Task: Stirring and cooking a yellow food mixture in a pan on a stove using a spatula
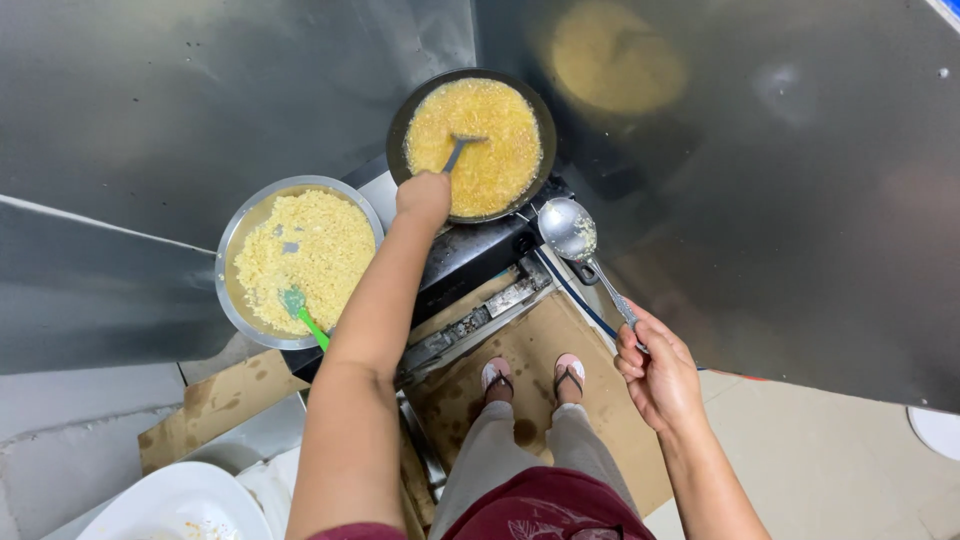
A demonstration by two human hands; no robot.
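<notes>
stove (470, 255): dark burner unit set against the metal wall sheets, carries the black pan on its far side; the steel bowl sits just beside its left edge.
steel bowl (232, 250): round and wide, filled with pale yellow crumbly food; a green spatula (303, 315) leans in at its near rim, untouched.
black pan (400, 120): round, on the stove's far edge, full of wetter yellow-orange food.
cardboard (545, 350): flat on the floor by the stove's near edge; both sandalled feet stand on it.
left hand (423, 197): arm stretched out over the stove, fist at the pan's near rim, fingers clenched round the end of the grey turner.
grey turner (460, 150): long axis runs from the fist up and slightly right; its head is down in the food near the pan's centre, beyond the fingers.
right hand (655, 375): near and right of the stove, well apart from the pan, fingers grasping the ladle's handle end.
ladle (568, 230): steel, long axis runs from the hand up-left; the bowl end, with bits of food stuck on, hangs by the stove's right edge, just beside the pan's near-right rim but not in it.
key relation: left hand is the nearer to the pan; the ladle bowl lies up-left of the right fingers, between them and the pan.
</notes>
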